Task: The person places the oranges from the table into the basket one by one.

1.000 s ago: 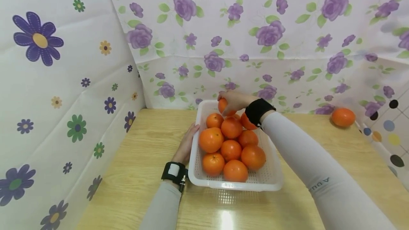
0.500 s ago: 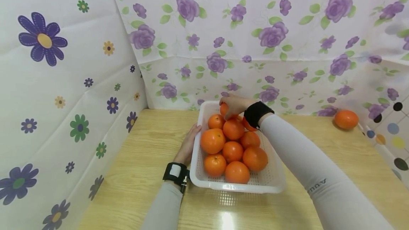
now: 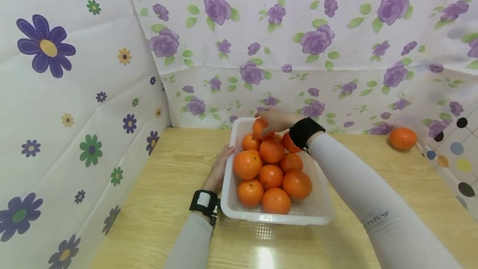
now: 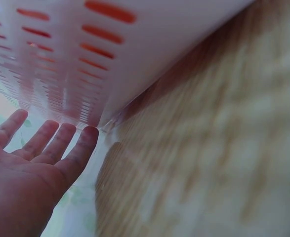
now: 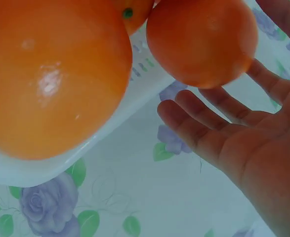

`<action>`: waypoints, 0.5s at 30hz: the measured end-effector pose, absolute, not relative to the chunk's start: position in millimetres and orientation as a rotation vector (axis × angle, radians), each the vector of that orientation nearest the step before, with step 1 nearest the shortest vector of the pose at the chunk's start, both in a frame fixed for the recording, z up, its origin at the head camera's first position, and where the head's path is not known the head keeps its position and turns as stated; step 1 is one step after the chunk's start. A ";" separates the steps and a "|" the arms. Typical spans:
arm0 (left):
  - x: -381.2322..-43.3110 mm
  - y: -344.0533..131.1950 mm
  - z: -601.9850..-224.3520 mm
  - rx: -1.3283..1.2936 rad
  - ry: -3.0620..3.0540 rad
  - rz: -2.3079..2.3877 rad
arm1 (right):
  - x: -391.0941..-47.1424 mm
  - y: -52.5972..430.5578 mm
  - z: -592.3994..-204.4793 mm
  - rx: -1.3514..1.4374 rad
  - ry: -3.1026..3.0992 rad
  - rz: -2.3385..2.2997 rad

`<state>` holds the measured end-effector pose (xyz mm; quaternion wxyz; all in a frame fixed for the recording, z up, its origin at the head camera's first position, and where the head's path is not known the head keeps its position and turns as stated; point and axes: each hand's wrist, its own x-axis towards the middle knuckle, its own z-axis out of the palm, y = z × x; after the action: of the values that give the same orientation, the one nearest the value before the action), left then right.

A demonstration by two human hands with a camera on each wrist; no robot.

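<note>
A white perforated plastic basket [image 3: 313, 213] holds several oranges, among them a large one [image 3: 247, 164] at the left. Over the basket's back part, my right hand [image 3: 278, 120] grips an orange [image 3: 259, 128] between thumb and fingers. The right wrist view has this orange [image 5: 201, 42] near the fingertips, with the thumb at the upper right corner. My left hand [image 3: 220, 169] rests along the basket's left side. In the left wrist view, the fingers of that hand [image 4: 41, 158] are extended beside the slotted basket wall [image 4: 61, 74]. The oranges under my right hand are partly hidden.
A single orange [image 3: 402, 138] lies on the wooden table [image 3: 168, 202] at the back right. Flower-patterned sheets [image 3: 284, 45] stand behind and to the left, and a dotted sheet [image 3: 463, 152] hangs at the right.
My right hand and its orange dipped slightly, then shifted a little left, so more of the orange shows now. The left hand and basket look unmoved.
</note>
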<state>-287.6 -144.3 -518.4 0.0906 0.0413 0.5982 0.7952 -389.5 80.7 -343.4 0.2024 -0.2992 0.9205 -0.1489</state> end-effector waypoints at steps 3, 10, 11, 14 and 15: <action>-287.0 -144.6 -517.8 0.130 1.770 2.368 | -390.0 90.9 -339.7 -0.857 2.547 -0.496; -286.3 -143.9 -517.2 0.111 1.774 2.358 | -385.5 120.8 -317.6 -0.976 2.574 -0.666; -286.6 -143.9 -517.2 0.110 1.776 2.358 | -385.1 126.3 -313.9 -0.975 2.592 -0.691; -286.8 -143.9 -517.3 0.093 1.782 2.354 | -384.1 144.2 -303.5 -0.967 2.650 -0.757; -286.7 -144.0 -517.2 0.094 1.786 2.349 | -384.3 150.3 -301.1 -0.957 2.664 -0.781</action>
<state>-286.7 -144.0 -517.2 0.0946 0.0318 0.6022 0.7921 -384.3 150.3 -301.1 0.1021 -0.3243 0.9024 -0.2647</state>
